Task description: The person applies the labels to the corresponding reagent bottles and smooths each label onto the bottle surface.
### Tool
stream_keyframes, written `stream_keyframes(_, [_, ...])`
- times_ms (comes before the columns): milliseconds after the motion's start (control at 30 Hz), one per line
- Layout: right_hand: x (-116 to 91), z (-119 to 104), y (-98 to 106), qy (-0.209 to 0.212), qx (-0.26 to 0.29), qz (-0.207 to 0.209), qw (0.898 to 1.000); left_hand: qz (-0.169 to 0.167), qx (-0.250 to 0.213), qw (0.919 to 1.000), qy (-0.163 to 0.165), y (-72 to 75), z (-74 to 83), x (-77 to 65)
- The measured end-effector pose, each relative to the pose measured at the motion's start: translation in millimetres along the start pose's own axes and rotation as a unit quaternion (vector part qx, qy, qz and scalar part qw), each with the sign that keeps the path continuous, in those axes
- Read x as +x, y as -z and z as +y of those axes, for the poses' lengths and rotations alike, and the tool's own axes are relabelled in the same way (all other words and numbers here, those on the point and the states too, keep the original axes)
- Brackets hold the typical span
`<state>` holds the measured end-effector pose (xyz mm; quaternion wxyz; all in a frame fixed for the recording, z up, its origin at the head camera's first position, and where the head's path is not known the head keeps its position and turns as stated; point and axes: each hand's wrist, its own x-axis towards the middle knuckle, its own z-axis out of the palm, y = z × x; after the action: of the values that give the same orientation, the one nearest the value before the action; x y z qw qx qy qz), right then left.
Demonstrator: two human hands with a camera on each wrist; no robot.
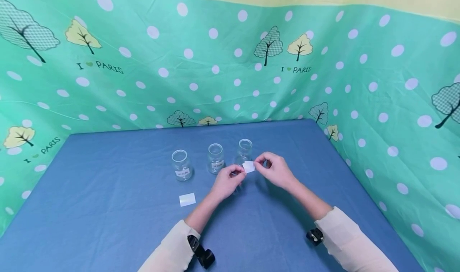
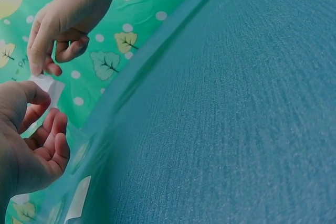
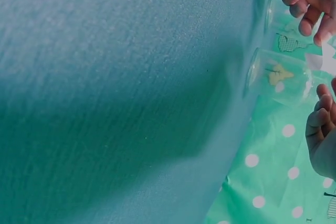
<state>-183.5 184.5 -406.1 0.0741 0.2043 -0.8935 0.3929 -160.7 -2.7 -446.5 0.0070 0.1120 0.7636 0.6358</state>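
Between both hands is a small white label point(image 1: 248, 167) that shows two overlapping layers. My left hand point(image 1: 225, 182) pinches its left edge between thumb and forefinger. From the other side, my right hand point(image 1: 276, 171) pinches the right edge with its fingertips. In the left wrist view, the label point(image 2: 43, 82) spans the two thumbs and forefingers. Just behind it stands an upright, lidless glass jar point(image 1: 245, 146), its lower front partly covered by the label and hands. Whether that jar carries a label is hidden.
Two more lidless glass jars stand upright in the row, a middle one point(image 1: 215, 154) and a left one point(image 1: 179, 159), each with a printed white label. A white paper piece point(image 1: 187, 199) lies on the blue tablecloth point(image 1: 108, 208). A polka-dot curtain point(image 1: 143, 64) borders the back and sides.
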Motion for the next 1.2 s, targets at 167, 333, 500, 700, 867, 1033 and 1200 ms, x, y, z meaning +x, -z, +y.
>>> stream_keyframes(167, [1,3,2,-0.031,0.025,0.027,0.999,0.009,0.003,0.9999,0.013,-0.9,1.9,-0.7])
stream_keyframes(333, [3,5,4,-0.047,0.061,0.061,0.995,0.019,0.007,0.9978,0.063,-4.7,3.8,0.2])
stream_keyframes(500, [3,-2,13,-0.063,0.083,0.094,0.99,0.021,0.022,0.9968,0.074,-6.7,5.8,-0.6])
stream_keyframes(700, [1,-28,24,-0.072,0.087,0.108,0.988,0.005,0.049,0.9952,0.085,-9.7,4.4,-0.2])
stream_keyframes(867, [1,-30,24,-0.074,0.085,0.117,0.987,-0.022,0.088,0.9923,0.083,-13.5,3.5,0.2])
stream_keyframes(1033, [1,-28,23,-0.066,0.088,0.125,0.986,-0.034,0.141,0.987,0.07,-15.3,1.4,-0.9])
stream_keyframes(1200, [1,-27,23,-0.065,0.092,0.129,0.985,-0.034,0.177,0.981,0.073,-16.4,-2.1,-1.4])
